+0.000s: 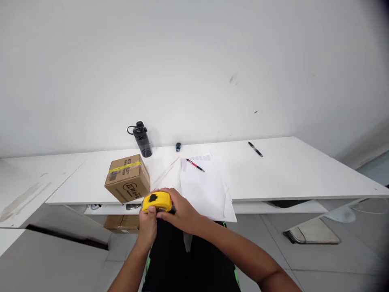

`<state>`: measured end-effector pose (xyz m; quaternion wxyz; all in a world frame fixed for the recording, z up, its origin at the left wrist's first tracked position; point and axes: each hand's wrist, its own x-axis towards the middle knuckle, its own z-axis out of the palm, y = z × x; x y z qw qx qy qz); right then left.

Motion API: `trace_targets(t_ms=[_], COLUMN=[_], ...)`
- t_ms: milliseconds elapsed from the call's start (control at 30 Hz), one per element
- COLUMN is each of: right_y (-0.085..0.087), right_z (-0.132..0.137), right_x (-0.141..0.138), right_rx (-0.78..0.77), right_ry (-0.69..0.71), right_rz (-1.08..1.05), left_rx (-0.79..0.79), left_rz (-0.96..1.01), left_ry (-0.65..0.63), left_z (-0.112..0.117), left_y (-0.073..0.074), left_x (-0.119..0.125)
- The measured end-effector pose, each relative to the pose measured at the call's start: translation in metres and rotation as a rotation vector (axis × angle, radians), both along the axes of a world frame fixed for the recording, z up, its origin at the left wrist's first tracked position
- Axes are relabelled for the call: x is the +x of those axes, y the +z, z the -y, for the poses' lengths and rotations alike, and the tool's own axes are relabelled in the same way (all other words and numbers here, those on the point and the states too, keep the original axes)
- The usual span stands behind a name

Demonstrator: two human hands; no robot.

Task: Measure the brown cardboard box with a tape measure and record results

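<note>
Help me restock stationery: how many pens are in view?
2: a red-and-black pen on the papers, and a mostly black pen on the desk, farther right. Others could be hidden under the papers.

At eight o'clock from the centre of our view, we read the number "22" in dark print on the near side of a cardboard box (125,187), with a curved line partly round it and Chinese characters after it, too small for us to make out. More dark Chinese lettering, also unclear to us, stands on its top. Just off centre, toward six o'clock, a paper sheet (202,190) bears faint printed lines we cannot read.
</note>
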<state>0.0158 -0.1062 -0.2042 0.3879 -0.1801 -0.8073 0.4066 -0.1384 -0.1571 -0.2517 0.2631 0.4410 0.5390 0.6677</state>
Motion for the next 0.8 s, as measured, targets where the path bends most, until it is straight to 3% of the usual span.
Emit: trace_targets(t_ms=[100, 133, 167, 233, 267, 300, 400, 567, 800], right_y=[-0.011, -0.013, -0.017, -0.026, -0.032, -0.038, -0.054, -0.061, -0.078], right_z=[-0.034, -0.055, -0.078, -0.127, -0.148, -0.166, -0.197, -0.201, -0.194], right_x=[0.035, 0.046, 0.055, 0.068, 0.071, 0.072, 0.065, 0.034, -0.004], right_rx=[-0.107, -0.123, -0.129, -0.072, -0.043, -0.04, -0.056, -0.061, -0.307], right_ry=[0.198, 0.161, -0.001, -0.523, -0.682, -0.732, -0.68, -0.602, -0.358], right_rz=[0.209, 0.29, 0.336, 0.438, 0.549, 0.659, 0.777, 0.639, 0.029], left_rx=[-0.152, -0.179, -0.195, -0.216, -0.226, -0.244, -0.353, -0.411, -0.376], left_rz=[0.033, -0.013, -0.087, -0.262, -0.327, -0.361, -0.27, -0.162, -0.247], left_ry=[-0.028, -0.105, -0.202, -0.37, -0.419, -0.458, -0.564, -0.612, -0.641], left_z=[-0.027, -0.037, -0.048, -0.07, -0.081, -0.091, -0.115, -0.126, -0.119], left_y=[-0.007, -0.005, -0.001, 0.005, 0.005, 0.004, -0.01, -0.029, -0.019], left_x=[0.006, 0.006, 0.006, 0.005, 0.005, 0.005, 0.007, 0.008, 0.007])
